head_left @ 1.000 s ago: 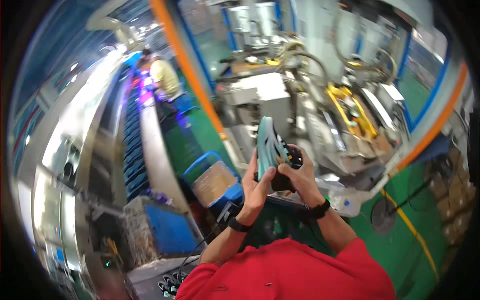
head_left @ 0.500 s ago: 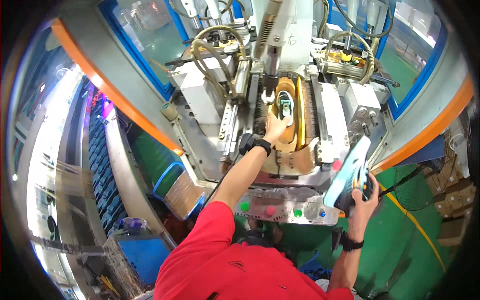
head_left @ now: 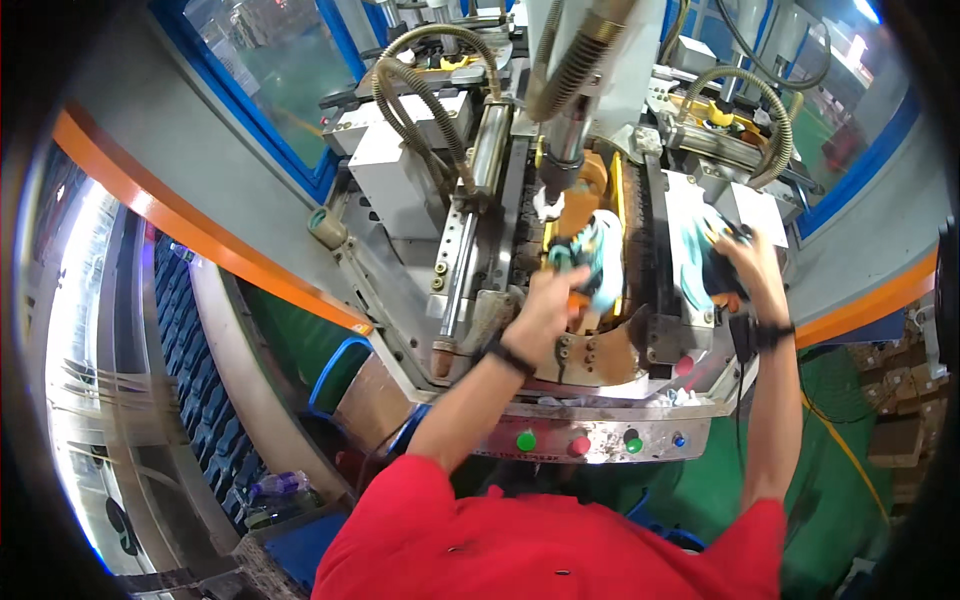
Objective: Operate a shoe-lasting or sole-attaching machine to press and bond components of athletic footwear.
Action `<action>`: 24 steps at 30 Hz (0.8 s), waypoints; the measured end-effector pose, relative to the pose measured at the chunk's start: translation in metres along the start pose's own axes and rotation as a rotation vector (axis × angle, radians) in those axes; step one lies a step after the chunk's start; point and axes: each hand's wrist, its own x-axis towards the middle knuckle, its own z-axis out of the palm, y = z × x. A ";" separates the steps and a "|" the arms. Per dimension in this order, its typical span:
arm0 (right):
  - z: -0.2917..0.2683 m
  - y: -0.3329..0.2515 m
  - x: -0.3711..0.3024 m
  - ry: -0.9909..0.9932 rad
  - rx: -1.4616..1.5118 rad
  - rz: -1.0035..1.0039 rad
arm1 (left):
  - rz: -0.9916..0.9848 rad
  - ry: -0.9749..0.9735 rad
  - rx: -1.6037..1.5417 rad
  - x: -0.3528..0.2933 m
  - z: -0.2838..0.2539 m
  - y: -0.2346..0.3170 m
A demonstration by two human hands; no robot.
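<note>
Over the press bed, my left hand point(head_left: 545, 312) is closed on the near end of a light-blue and dark shoe point(head_left: 606, 262). This shoe is smeared by motion and lies tilted above the brown pad point(head_left: 578, 212) between the yellow side plates. To the right, my right hand point(head_left: 752, 262) grips a second pale-blue and black shoe point(head_left: 690, 262) from its outer side, above the machine's white block. A vertical metal press rod point(head_left: 562, 165) comes down just beyond the first shoe. The fingertips of my left hand are partly hidden behind the shoe.
Along the machine's front edge runs a metal panel point(head_left: 610, 440) with green, red and blue buttons. Ribbed hoses point(head_left: 420, 70) arch over both sides. Orange-edged guards point(head_left: 200, 235) flank the bed. At the left is a conveyor with a blue textured surface point(head_left: 195, 360); cartons point(head_left: 895, 440) stand at the right.
My left hand has drawn the first shoe nearer and tilted it up off the pad. My right hand has carried the second shoe up and forward, beside the bed. The view has shifted slightly.
</note>
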 end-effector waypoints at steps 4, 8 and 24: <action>0.096 -0.032 0.095 -0.384 -0.279 -0.058 | 0.004 0.011 0.019 -0.145 -0.005 0.010; 0.217 -0.065 0.096 -0.306 -0.464 -0.048 | 0.007 0.249 0.287 -0.253 -0.072 0.012; 0.182 -0.019 -0.222 -0.406 0.022 -0.805 | 0.582 0.819 -0.364 -0.397 -0.086 -0.121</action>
